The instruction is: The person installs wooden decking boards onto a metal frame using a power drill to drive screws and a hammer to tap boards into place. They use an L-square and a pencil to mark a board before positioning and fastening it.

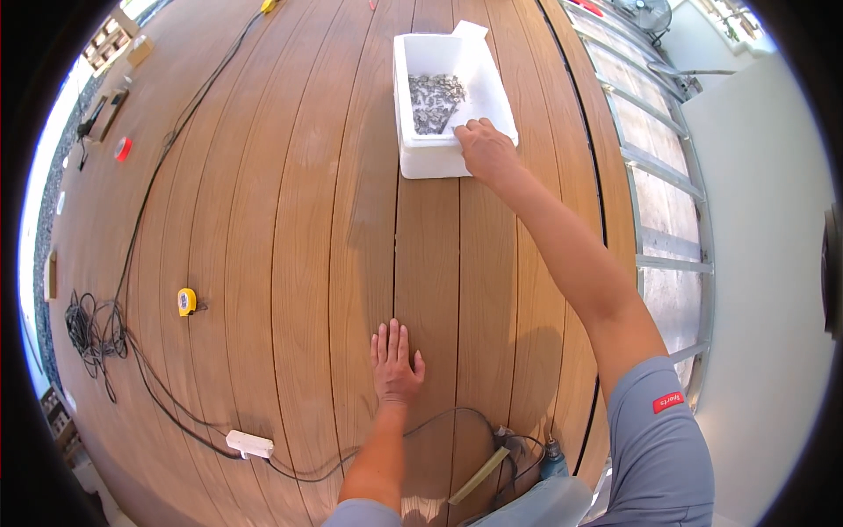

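White box [430,162], likely light, brittle foam, best held by opposite rims; right hand [489,153] half-curled at near rim, hold unclear; left hand [397,378] spread, empty.

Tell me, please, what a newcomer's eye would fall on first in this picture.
Probably the white rectangular foam-like box at the top centre, with small grey metal pieces inside and the bare right hand at its near rim. Next comes the bare left hand, spread on the brown wood-grained planks at lower centre. Off to the left, a small yellow tape measure stands out beside the tangled black cable.
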Demonstrator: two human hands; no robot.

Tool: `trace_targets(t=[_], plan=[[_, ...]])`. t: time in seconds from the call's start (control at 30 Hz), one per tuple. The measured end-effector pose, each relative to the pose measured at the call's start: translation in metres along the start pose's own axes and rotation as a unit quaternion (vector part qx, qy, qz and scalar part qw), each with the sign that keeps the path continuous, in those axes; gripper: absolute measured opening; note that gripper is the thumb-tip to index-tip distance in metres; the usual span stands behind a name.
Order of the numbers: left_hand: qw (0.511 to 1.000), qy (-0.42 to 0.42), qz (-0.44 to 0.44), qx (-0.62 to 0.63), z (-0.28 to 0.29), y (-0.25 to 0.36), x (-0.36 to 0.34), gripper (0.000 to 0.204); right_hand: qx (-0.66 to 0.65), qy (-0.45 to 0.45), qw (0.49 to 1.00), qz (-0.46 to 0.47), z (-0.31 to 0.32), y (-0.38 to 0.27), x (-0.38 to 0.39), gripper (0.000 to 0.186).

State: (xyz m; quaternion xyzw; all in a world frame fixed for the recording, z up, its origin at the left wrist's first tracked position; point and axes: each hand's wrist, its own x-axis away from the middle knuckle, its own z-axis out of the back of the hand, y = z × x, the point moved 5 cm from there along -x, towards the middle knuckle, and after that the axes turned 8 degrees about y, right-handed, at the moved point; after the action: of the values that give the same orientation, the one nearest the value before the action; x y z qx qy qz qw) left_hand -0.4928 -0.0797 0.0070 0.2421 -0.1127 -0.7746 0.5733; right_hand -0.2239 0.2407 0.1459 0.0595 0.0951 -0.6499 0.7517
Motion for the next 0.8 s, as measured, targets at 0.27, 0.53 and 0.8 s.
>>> trace_targets(t=[0.27,0.53,0.8], plan=[[0.999,0.014,-0.032,-0.024,-0.009,0.010,0.001,0.063,-0.093,-0.156,0.983,0.042,0.099,0.018,0.311,0.018],[0.993,0.046,-0.074,-0.075,-0.022,0.000,0.006,0.057,-0.156,-0.313,0.920,-0.178,0.082,0.004,0.450,0.026],[0.987,0.081,-0.089,-0.109,-0.022,0.004,0.010,0.054,-0.181,-0.154,0.965,-0.111,-0.004,-0.035,0.461,0.024]])
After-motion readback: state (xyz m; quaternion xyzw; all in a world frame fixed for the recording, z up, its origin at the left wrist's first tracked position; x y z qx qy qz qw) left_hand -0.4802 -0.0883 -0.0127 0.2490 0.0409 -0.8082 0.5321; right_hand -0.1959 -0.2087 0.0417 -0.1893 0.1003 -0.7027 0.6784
